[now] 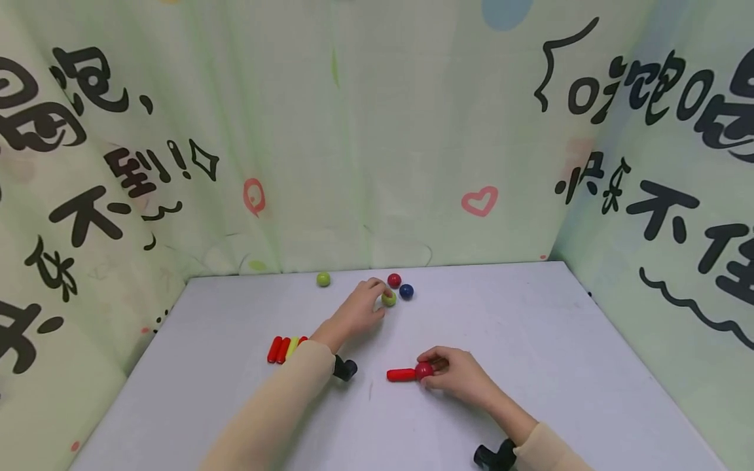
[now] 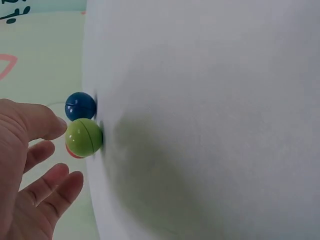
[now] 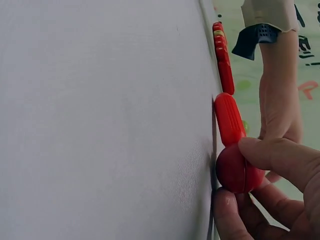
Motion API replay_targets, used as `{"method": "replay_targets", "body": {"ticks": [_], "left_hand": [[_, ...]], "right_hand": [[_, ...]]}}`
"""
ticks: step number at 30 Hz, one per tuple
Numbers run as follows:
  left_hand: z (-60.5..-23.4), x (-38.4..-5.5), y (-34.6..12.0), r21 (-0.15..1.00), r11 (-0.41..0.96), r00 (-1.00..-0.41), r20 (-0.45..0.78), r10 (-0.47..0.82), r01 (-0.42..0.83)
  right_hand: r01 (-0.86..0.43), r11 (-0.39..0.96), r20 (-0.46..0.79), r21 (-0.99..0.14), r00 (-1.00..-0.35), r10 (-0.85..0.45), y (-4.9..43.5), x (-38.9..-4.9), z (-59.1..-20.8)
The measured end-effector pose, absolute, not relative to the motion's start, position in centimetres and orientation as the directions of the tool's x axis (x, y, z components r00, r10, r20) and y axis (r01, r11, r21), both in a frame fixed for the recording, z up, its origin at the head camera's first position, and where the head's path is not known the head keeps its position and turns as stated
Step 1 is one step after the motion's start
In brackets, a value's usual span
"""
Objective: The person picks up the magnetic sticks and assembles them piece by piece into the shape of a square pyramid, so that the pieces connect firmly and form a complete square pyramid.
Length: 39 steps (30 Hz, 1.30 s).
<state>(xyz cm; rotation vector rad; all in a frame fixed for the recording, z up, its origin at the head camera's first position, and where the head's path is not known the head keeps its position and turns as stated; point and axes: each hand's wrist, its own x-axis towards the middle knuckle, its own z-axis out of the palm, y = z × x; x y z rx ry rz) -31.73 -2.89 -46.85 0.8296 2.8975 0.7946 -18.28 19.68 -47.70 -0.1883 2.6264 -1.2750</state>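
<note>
My right hand (image 1: 462, 376) pinches a red ball (image 1: 423, 371) between thumb and fingers, low over the white table. The ball meets the end of a red stick (image 1: 400, 375) lying on the tabletop; the right wrist view shows the ball (image 3: 233, 169) against the stick (image 3: 229, 119). Farther back, my left hand (image 1: 359, 309) reaches to a green ball (image 1: 389, 300), fingers spread. In the left wrist view, thumb and fingers stand around the green ball (image 2: 84, 137) without closing on it. A blue ball (image 1: 406, 292) and another red ball (image 1: 394, 280) sit beside it.
Another green ball (image 1: 323, 279) lies near the table's back edge. Left of the left forearm is a row of red and yellow-green sticks (image 1: 283, 350), partly hidden by the sleeve. A printed curtain (image 1: 377, 144) hangs behind the white table (image 1: 506, 314).
</note>
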Motion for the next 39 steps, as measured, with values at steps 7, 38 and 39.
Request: {"method": "replay_targets", "body": {"ticks": [7,38,39], "left_hand": [[-47.6,-32.3,-2.4,0.422,0.74,-0.833,0.071,0.549,0.523],[-48.4,-31.9,-2.9,0.198,0.891,-0.912,0.134,0.389,0.409],[-48.4,-31.8,-2.9,0.224,0.884,-0.912,0.127,0.39,0.41]], "right_hand": [[-0.005,0.605,-0.091,-0.797,-0.988,-0.128,19.9,-18.2,-48.0],[0.052,0.603,-0.11,-0.796,-0.992,-0.061,20.2,-18.9,-48.0],[0.053,0.605,-0.11,-0.795,-0.992,-0.058,20.2,-18.9,-48.0]]}}
